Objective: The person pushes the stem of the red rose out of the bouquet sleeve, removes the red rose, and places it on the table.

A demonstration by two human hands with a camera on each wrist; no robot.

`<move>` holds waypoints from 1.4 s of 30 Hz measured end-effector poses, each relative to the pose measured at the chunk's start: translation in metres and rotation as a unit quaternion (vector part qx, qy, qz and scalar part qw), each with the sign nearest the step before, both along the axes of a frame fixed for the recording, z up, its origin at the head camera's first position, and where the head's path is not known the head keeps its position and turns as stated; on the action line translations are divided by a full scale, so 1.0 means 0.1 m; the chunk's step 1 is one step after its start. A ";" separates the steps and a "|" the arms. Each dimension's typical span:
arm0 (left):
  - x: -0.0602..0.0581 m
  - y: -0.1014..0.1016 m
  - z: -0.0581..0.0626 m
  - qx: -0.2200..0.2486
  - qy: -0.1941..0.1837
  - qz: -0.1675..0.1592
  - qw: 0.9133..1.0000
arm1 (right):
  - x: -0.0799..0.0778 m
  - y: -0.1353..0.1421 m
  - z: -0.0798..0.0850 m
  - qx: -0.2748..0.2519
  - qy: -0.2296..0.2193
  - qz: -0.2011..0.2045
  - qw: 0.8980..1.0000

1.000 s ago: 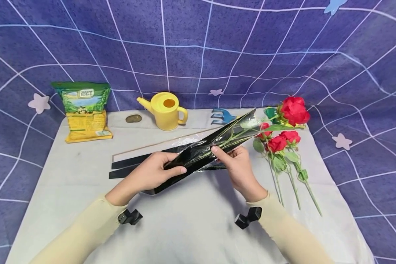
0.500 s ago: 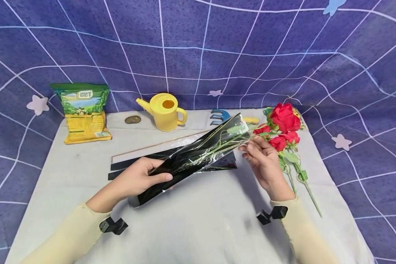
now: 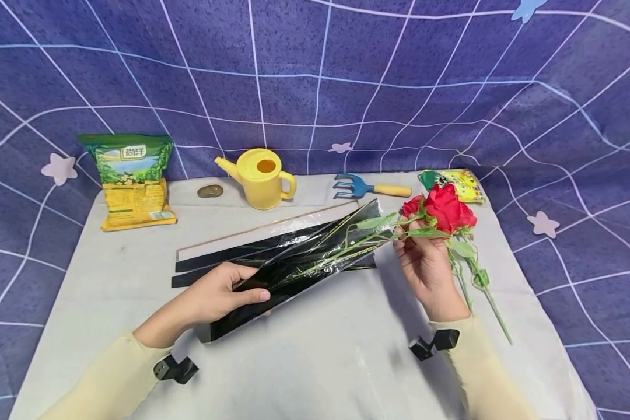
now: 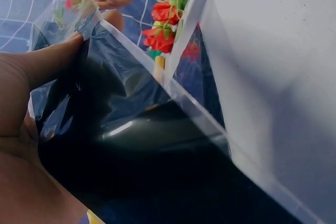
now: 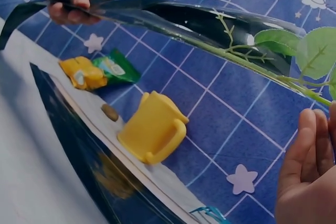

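My left hand grips the lower part of a black and clear plastic flower sleeve, thumb on top, above the table. Inside the sleeve runs the green stem of a rose, and its large red bloom sticks out of the open upper end. My right hand pinches the rose just below the bloom, near its leaves. In the left wrist view, the sleeve fills much of the frame, the thumb pressing on it. Other red roses lie on the table, partly hidden by my right hand in the head view.
More flat black sleeves lie behind the held one. Along the back stand a green and yellow bag, a brown stone, a yellow watering can, a small blue rake and a small green-yellow packet.
My right hand has left the sleeve, moved right and taken hold of the rose near its bloom. The sleeve's lower end has shifted left and toward me with my left hand; the bloom is lower.
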State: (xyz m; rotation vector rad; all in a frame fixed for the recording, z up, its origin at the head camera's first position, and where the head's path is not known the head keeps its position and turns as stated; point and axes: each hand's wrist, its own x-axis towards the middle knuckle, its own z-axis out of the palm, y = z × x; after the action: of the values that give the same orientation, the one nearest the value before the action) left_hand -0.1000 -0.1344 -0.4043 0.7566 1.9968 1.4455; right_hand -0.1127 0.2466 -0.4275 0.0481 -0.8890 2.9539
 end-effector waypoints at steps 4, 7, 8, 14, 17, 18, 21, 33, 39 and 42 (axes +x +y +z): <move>0.00 0.00 -0.03 -0.004 -0.013 0.002 1.000 | 0.01 -0.01 -0.01 -0.027 0.004 0.012 1.000; 0.01 -0.01 -0.04 -0.005 -0.015 0.002 1.000 | 0.02 -0.01 -0.01 -0.032 -0.001 0.008 0.999; 0.01 -0.01 -0.04 -0.008 -0.013 0.000 1.000 | 0.01 0.00 -0.02 -0.031 -0.006 0.002 1.000; 0.00 -0.04 -0.06 -0.050 0.011 -0.019 0.998 | -0.04 0.11 0.03 -0.023 -0.034 -0.050 0.998; 0.00 -0.07 -0.12 -0.083 0.028 -0.033 0.996 | -0.06 0.25 0.07 -0.012 -0.032 -0.067 0.997; 0.01 -0.07 -0.14 -0.095 0.032 -0.035 0.994 | -0.07 0.30 0.09 -0.012 -0.031 -0.071 0.997; 0.02 -0.08 -0.24 -0.110 0.028 -0.059 0.992 | -0.07 0.51 0.17 -0.014 -0.019 -0.085 0.996; -0.07 -0.16 -0.47 -0.155 0.013 -0.127 0.980 | 0.03 1.37 0.70 -0.081 0.037 -0.177 0.980; -0.19 -0.20 -0.55 -0.189 0.029 -0.127 0.973 | 0.11 1.57 0.83 -0.023 0.067 -0.075 0.995; -0.24 -0.17 -0.59 -0.202 0.036 -0.128 0.970 | 0.15 1.52 0.79 0.119 0.061 -0.027 0.991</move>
State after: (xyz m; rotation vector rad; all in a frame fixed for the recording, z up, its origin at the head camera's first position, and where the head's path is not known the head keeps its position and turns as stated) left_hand -0.1238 -0.1510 -0.4628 0.8521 2.0660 0.8375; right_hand -0.0977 0.3989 -0.3480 0.2089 -1.1977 2.7449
